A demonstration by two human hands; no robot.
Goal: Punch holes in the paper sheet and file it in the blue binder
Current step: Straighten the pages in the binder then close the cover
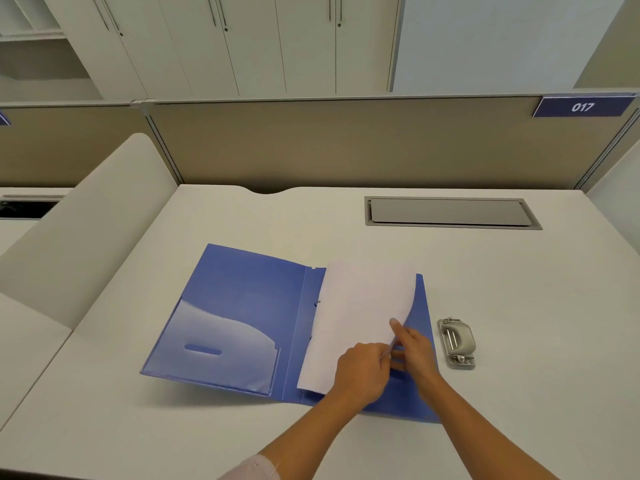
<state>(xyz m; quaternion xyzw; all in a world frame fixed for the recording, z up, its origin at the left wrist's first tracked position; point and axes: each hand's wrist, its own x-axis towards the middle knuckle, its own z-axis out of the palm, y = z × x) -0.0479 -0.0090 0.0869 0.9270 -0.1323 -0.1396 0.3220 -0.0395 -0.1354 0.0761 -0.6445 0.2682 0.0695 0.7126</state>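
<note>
- The wide white table (pixel 346 220) carries everything, and the work sits close to the near edge, easy reach for both arms.
- The blue plastic binder (pixel 242 306) lies opened flat with its pocket cover to the left, so the spine and rings are exposed for filing.
- The white paper sheet (pixel 360 306) lies over the binder's right half. Its left edge is at the spine and its right side curls up off the cover, I'd guess to line the holes up with the rings. Can't make out the holes themselves.
- The grey metal hole punch (pixel 457 342) is parked on the table just right of the binder, untouched, so I reckon the punching is done.
- The left hand (pixel 363 372) is clamped on the sheet's lower right edge, fingers curled.
- The right hand (pixel 415 348) looks to pinch that same edge, forefinger on top and the other fingers tucked under.
- A small metal ring (pixel 317 302) pokes up by the spine, right beside the sheet.
</note>
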